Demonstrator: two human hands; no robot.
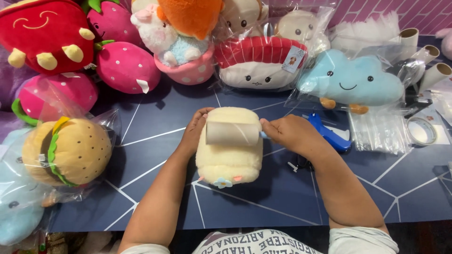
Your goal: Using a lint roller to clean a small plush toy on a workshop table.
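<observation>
Clear plastic bags wrap the blue cloud plush (351, 81), the red-topped sushi plush (259, 63) with its small square hang tag (293, 59), and the burger plush (70, 150) on your left. A stack of empty clear bags (379, 134) lies flat on the table (155, 122) at your right, below the cloud.

Toy packing workspace, bagged plush toys (351, 82), tape roll (422, 131)

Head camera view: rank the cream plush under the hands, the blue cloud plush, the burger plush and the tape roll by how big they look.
1. Burger plush and cream plush: alike; the burger sits nearer, so unsure.
2. Bagged blue cloud plush, close behind.
3. Flat tape roll, clearly smallest.
</observation>
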